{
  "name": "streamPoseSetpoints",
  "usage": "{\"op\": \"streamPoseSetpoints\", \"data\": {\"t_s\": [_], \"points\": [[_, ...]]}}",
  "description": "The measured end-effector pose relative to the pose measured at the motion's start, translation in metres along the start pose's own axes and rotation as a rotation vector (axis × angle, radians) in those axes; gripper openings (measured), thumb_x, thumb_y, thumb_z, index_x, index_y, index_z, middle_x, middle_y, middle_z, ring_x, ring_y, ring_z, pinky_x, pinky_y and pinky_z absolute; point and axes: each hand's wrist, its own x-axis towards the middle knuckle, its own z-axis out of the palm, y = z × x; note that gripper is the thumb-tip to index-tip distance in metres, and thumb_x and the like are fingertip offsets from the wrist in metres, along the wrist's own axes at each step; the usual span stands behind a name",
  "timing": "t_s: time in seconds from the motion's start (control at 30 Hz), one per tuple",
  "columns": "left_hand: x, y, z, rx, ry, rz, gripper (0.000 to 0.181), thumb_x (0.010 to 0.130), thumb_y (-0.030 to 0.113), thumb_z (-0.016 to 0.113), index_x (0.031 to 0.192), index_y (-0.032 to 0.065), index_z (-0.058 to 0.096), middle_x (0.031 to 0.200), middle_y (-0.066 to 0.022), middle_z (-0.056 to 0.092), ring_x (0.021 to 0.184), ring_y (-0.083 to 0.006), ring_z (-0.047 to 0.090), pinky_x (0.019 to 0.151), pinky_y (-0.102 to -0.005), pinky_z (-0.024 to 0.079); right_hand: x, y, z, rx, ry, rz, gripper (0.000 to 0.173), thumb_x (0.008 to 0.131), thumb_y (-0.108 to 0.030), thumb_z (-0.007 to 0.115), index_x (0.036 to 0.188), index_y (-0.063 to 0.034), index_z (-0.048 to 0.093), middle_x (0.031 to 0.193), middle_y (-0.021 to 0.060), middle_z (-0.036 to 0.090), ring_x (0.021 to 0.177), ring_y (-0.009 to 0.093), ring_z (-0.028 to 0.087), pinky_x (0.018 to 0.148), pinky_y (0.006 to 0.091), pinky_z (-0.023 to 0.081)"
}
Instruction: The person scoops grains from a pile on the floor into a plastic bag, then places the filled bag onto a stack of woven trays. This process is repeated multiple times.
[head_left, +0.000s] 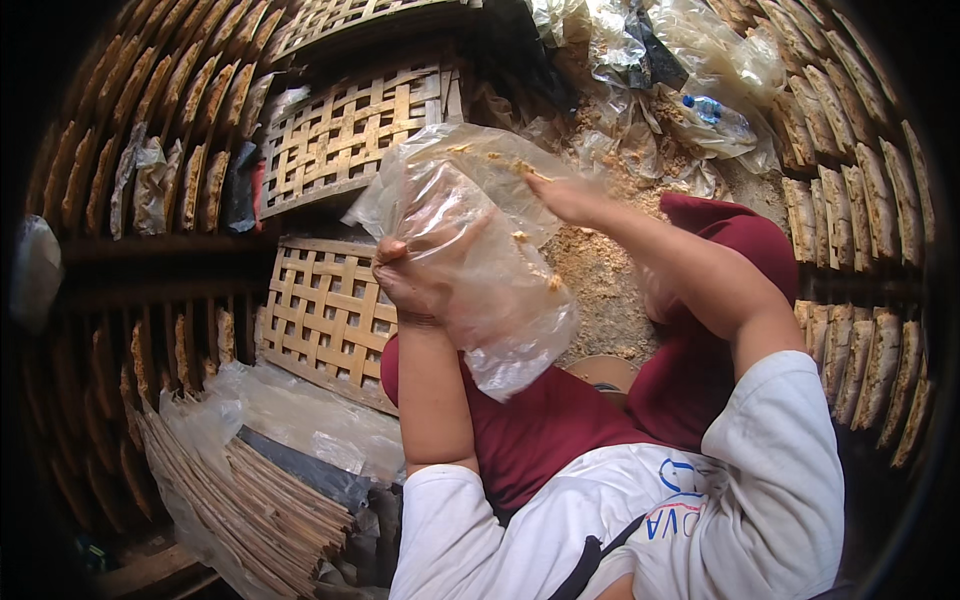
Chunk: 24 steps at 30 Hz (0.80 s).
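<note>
A crumpled clear plastic sheet or bag is held up over my lap, with several yellow-orange crumbs stuck to it. My left hand grips its left side. The thumb shows at the edge, while the fingers appear only dimly through the film. At the sheet's upper right, the fingertips of my right hand touch a smear of yellow crumbs. That hand is blurred, and whether it pinches anything is unclear.
Woven bamboo trays stand on my left, beside a fanned stack of thin sheets. Racks of crusted slabs line both sides. Crumbs cover the floor ahead. Beyond lie heaped plastic sheets and a plastic bottle.
</note>
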Motion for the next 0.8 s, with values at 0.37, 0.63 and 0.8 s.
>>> {"op": "streamPoseSetpoints", "data": {"t_s": [0.37, 0.63, 0.8], "points": [[-0.017, 0.018, 0.005, 0.219, 0.262, 0.187, 0.073, 0.066, 0.024, 0.053, 0.131, -0.0052, 0.041, 0.128, -0.0228, 0.05, 0.114, -0.0362, 0.052, 0.1, -0.0476, 0.041, -0.1, -0.077, 0.001, 0.45, 0.745, -0.667, 0.073, 0.091, -0.064, 0.025, 0.143, -0.0132, 0.032, 0.144, 0.025, 0.03, 0.136, 0.034, 0.026, 0.111, 0.0432, 0.021], [-0.017, 0.035, -0.019, 0.113, 0.314, 0.159, 0.08, 0.064, 0.028, 0.062, 0.131, -0.0087, 0.036, 0.132, -0.0296, 0.041, 0.12, -0.0445, 0.041, 0.109, -0.0557, 0.025, -0.077, 0.04, 0.132, -0.027, 0.368, 0.478, 0.062, 0.096, -0.055, 0.023, 0.14, -0.0141, 0.037, 0.143, 0.0258, 0.031, 0.133, 0.036, 0.032, 0.108, 0.0484, 0.023], [-0.007, 0.031, -0.025, 0.304, 0.385, 0.27, 0.071, 0.076, 0.036, 0.052, 0.132, -0.0055, 0.038, 0.131, -0.0284, 0.043, 0.119, -0.0453, 0.043, 0.103, -0.0576, 0.032, -0.073, 0.05, 0.145, 1.323, 0.277, 0.528, 0.085, 0.089, -0.069, 0.027, 0.146, -0.0055, 0.02, 0.139, 0.0284, 0.035, 0.129, 0.041, 0.035, 0.106, 0.051, 0.026]]}}
